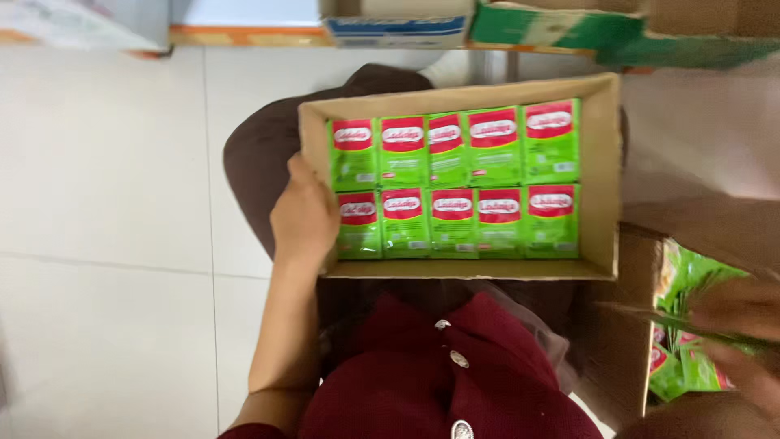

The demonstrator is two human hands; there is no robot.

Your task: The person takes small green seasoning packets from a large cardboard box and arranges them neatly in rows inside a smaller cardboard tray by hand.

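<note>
A shallow cardboard box [601, 162] rests on my lap, filled with two rows of green sachets with red labels [455, 183]. My left hand [302, 215] grips the box's left wall, fingers curled over the rim beside the leftmost sachets. My right hand [743, 329] is blurred at the lower right, reaching into a second carton [642, 268] that holds more green sachets [691, 358]. Its fingers seem closed around some sachets, but the blur hides the grip.
White tiled floor [106, 203] spreads to the left. Along the top stand a white-and-blue carton [398, 28] and green cartons [561, 28]. My dark red buttoned top [439, 382] and brown trousers [260, 146] fill the lower middle.
</note>
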